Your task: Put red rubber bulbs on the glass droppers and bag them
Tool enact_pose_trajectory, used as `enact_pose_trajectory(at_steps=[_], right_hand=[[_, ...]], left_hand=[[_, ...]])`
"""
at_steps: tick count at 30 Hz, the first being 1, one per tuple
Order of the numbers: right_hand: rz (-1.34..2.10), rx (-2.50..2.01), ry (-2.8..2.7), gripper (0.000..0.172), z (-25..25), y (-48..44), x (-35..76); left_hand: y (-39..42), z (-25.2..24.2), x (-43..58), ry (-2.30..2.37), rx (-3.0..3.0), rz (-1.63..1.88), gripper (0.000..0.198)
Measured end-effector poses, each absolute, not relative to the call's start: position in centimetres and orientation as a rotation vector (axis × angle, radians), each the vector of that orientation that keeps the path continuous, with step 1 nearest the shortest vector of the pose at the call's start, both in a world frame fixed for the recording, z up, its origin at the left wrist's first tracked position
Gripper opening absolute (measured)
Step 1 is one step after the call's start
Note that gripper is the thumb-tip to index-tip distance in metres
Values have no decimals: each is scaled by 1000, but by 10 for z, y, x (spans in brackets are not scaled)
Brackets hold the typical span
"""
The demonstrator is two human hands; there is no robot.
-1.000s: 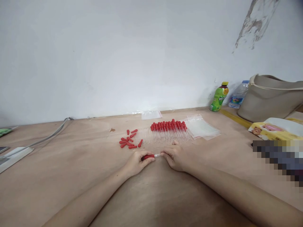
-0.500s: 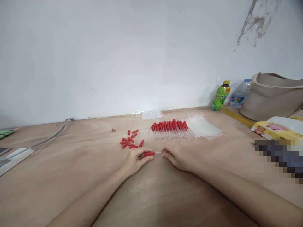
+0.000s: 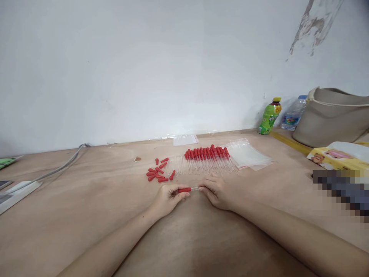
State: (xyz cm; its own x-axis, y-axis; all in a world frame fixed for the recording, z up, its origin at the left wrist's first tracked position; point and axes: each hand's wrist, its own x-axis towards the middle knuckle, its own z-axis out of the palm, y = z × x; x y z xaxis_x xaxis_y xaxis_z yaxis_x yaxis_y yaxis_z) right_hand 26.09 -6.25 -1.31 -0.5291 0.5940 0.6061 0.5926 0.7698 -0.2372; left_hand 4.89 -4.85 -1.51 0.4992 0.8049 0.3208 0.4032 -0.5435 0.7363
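Observation:
My left hand (image 3: 170,198) pinches a red rubber dropper bulb (image 3: 184,190) between thumb and fingers. From the bulb's right end a thin clear glass tube (image 3: 195,188) runs into my right hand (image 3: 215,191), whose fingers are closed on it. Both hands are low over the table, facing each other. Just beyond my left hand lies a loose group of red bulbs (image 3: 155,172). Bare clear tubes (image 3: 177,164) lie side by side next to them. To their right is a row of droppers with red bulbs fitted (image 3: 206,154), tips toward me.
Clear zip bags (image 3: 249,154) lie right of the droppers. A green drink bottle (image 3: 270,117), a water bottle (image 3: 292,115), a grey-beige bag-like container (image 3: 331,119) and a yellow tissue pack (image 3: 331,158) stand or lie at the right. A grey cable (image 3: 66,163) crosses the left side.
Both hands have shifted slightly to the right with the bulb and tube. The fingers of my right hand have closed further along the tube.

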Motion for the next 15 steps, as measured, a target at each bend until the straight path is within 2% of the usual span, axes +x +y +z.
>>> enact_pose_trajectory(at_steps=[7,15], right_hand=[[-65,-927,-2296,28,-15,-63,256],[48,-1044,-2334,33,-13,-65,252]], left_hand=[[-46,-22,50,975,2018,874,24],[-45,-22,49,976,2067,858,24]])
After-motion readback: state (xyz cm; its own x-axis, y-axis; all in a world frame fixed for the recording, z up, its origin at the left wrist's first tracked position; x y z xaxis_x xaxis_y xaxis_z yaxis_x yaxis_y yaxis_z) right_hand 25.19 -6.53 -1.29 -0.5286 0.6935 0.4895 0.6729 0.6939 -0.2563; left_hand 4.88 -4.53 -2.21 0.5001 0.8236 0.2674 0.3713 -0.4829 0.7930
